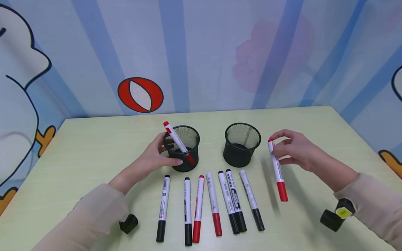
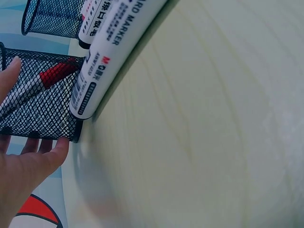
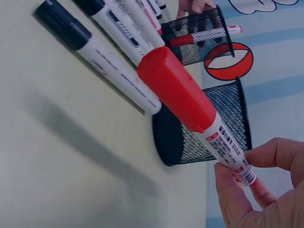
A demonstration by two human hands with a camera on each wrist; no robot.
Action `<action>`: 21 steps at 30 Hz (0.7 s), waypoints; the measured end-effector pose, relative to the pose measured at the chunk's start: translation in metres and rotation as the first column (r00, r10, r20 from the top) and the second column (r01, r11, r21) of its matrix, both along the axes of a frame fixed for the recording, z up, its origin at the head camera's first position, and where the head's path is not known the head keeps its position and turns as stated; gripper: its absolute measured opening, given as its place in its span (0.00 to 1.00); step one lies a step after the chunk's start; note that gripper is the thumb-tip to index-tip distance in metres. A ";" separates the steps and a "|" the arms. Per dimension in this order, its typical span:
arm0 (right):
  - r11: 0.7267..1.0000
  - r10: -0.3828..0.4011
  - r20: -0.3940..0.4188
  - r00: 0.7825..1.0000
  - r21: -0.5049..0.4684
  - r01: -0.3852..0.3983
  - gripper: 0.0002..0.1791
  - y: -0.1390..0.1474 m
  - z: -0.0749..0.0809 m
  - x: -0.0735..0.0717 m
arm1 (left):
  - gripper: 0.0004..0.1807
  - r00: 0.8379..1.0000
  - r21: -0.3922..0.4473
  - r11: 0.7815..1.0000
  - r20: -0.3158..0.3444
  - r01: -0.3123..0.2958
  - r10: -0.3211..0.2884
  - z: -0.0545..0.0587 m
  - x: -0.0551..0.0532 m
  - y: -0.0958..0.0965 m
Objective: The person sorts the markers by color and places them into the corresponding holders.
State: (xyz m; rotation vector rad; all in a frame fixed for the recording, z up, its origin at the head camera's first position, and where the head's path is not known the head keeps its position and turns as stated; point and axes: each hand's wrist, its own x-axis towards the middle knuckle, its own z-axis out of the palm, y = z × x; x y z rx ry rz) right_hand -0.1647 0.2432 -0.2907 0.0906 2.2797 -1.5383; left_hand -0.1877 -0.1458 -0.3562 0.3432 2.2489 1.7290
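Note:
My left hand [image 1: 154,155] grips the left black mesh pen cup [image 1: 185,162], thumb in front and fingers behind its side. Inside that cup leans a red marker [image 1: 176,137], cap end down, its red tail above the rim. Above the table at the right, my right hand [image 1: 295,150] pinches another red marker [image 1: 277,170] near its tail, the red cap pointing down. The right wrist view shows thumb and fingertips around this marker's [image 3: 223,147] white end. A second mesh cup [image 1: 240,155] stands between the hands, with no marker visible in it.
Several whiteboard markers lie in a loose row in front of the cups, among them a black-capped marker [image 1: 163,209] and a red-capped marker [image 1: 198,209]. The pale table [image 1: 94,146] meets a blue striped backdrop [image 1: 207,55] at its far edge.

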 end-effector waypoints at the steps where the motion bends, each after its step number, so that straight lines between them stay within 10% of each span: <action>1: 1.000 -0.002 -0.004 1.000 -0.005 0.002 0.28 0.001 0.003 -0.001 | 0.47 1.000 -0.001 1.000 0.002 -0.002 0.002 0.000 0.000 0.000; 21: 0.997 0.004 -0.086 0.996 -0.070 -0.010 0.25 -0.014 0.037 -0.020 | 0.47 1.000 0.003 1.000 0.012 -0.004 0.004 0.001 0.001 0.000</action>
